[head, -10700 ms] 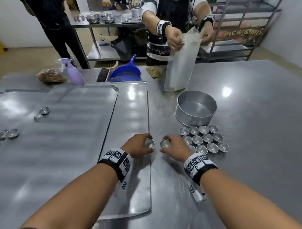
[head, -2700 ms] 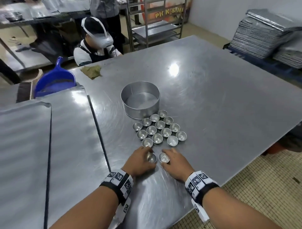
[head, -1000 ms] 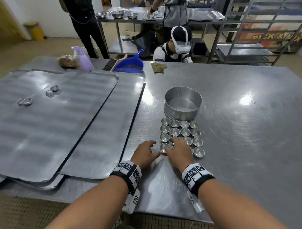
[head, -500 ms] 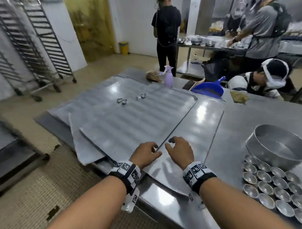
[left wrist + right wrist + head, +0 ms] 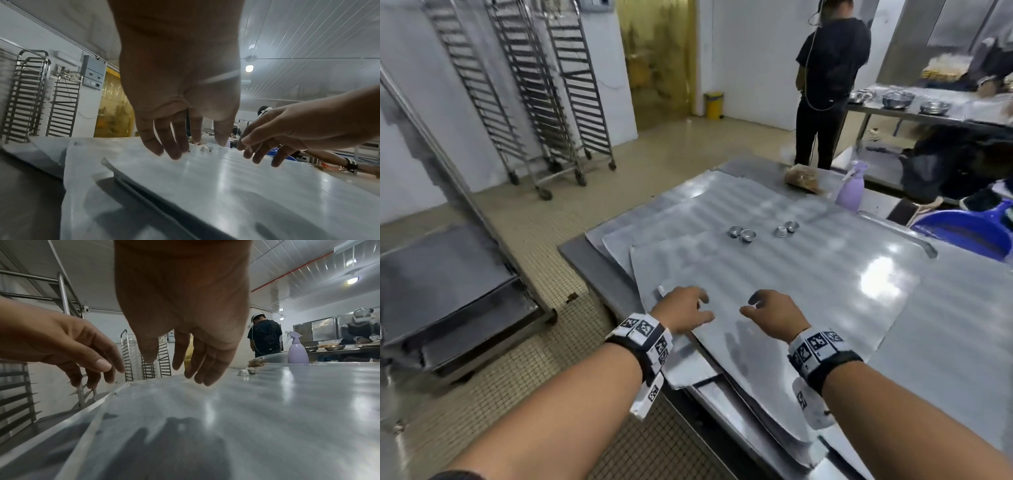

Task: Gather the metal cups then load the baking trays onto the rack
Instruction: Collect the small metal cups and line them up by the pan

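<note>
Steel-grey flat baking trays (image 5: 774, 270) lie fanned in an overlapping stack on the stainless worktable (image 5: 592, 263). Both hands hover above the near corner of the top tray, palms down, fingers loosely spread, holding nothing: the left hand (image 5: 681, 310) near the tray's left edge, the right hand (image 5: 777, 315) just beside it, the 2 apart. Farther along the top tray sit 4 small round metal cups in 2 pairs, 1 pair (image 5: 742, 234) left and 1 pair (image 5: 786, 229) right. At the far end stand a lilac plastic spray bottle (image 5: 851, 190) and a blue plastic dustpan (image 5: 967, 234). Tall wheeled metal racks (image 5: 534, 92) line the far left wall.
</note>
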`<move>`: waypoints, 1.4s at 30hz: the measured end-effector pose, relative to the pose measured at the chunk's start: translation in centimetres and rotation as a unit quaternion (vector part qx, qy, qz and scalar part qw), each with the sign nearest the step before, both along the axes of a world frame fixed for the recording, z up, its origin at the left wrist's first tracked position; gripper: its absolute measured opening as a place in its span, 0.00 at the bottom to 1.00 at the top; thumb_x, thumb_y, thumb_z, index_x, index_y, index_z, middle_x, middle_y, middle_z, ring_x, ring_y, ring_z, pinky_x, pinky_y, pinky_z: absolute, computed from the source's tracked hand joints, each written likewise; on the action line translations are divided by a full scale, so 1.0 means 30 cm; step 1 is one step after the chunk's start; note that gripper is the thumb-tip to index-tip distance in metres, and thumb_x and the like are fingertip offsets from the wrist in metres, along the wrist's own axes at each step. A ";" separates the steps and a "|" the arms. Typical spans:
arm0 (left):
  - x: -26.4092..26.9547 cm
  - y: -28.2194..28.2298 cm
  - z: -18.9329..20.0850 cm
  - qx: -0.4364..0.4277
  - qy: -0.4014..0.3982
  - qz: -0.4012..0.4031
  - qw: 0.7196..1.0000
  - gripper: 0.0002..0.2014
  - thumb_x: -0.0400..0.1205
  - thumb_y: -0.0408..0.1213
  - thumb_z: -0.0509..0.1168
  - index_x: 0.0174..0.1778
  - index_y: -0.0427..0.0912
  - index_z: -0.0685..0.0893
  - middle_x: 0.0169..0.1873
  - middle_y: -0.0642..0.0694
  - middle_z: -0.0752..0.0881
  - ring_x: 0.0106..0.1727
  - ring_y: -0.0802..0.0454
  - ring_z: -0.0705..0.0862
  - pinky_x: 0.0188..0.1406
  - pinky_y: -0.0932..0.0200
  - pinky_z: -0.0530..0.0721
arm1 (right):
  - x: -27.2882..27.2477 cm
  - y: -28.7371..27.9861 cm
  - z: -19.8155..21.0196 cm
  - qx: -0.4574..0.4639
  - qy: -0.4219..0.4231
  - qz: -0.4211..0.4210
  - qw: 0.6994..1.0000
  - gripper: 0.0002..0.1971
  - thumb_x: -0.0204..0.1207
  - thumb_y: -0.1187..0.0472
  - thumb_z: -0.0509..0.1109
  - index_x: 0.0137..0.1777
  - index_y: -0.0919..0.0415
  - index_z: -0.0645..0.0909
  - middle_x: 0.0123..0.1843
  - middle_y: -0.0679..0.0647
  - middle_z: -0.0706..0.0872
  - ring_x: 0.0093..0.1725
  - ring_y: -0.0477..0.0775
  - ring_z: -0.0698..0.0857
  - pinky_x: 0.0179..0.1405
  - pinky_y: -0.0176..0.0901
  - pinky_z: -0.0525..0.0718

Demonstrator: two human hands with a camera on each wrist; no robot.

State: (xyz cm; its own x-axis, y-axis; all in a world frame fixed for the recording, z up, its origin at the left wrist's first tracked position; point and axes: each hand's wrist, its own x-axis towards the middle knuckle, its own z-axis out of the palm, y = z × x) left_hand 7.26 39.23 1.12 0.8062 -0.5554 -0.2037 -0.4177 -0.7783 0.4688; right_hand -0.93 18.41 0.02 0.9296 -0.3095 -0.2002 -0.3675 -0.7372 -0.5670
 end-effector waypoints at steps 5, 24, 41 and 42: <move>0.183 -0.065 0.041 -0.016 -0.016 -0.014 1.000 0.24 0.79 0.54 0.70 0.68 0.48 0.83 0.62 0.46 0.86 0.59 0.48 0.84 0.59 0.55 0.82 | 0.159 -0.098 0.022 -0.024 -0.012 -0.027 0.999 0.20 0.76 0.43 0.73 0.61 0.55 0.86 0.58 0.55 0.89 0.61 0.59 0.85 0.58 0.47 0.81; 0.769 -0.637 -0.102 -0.030 -0.022 -0.058 0.998 0.13 0.76 0.47 0.69 0.55 0.50 0.81 0.50 0.50 0.84 0.51 0.49 0.82 0.52 0.52 0.82 | 0.686 -0.714 -0.136 -0.012 -0.009 -0.137 0.990 0.20 0.76 0.51 0.73 0.67 0.55 0.82 0.59 0.55 0.87 0.61 0.59 0.84 0.57 0.46 0.78; 0.884 -0.750 -0.262 -0.023 -0.025 -0.041 0.999 0.18 0.71 0.55 0.73 0.46 0.48 0.79 0.44 0.52 0.82 0.45 0.48 0.83 0.45 0.50 0.84 | 0.853 -0.722 -0.247 -0.072 -0.035 -0.099 0.992 0.08 0.79 0.55 0.63 0.55 0.52 0.78 0.56 0.54 0.79 0.43 0.60 0.79 0.45 0.42 0.72; 0.880 -0.748 -0.263 -0.025 -0.019 -0.046 0.998 0.18 0.71 0.56 0.73 0.46 0.49 0.79 0.46 0.53 0.82 0.46 0.49 0.83 0.47 0.49 0.85 | 0.845 -0.717 -0.252 -0.066 -0.035 -0.094 0.993 0.07 0.79 0.54 0.63 0.55 0.52 0.78 0.56 0.53 0.77 0.44 0.60 0.78 0.45 0.43 0.71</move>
State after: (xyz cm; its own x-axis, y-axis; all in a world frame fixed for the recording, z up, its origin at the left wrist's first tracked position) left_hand 33.65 16.80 -6.77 0.7579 -0.6360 -0.1451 -0.5040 -0.7121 0.4887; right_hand 24.43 -3.09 -7.55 0.8629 -0.4986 -0.0827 -0.4691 -0.7291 -0.4984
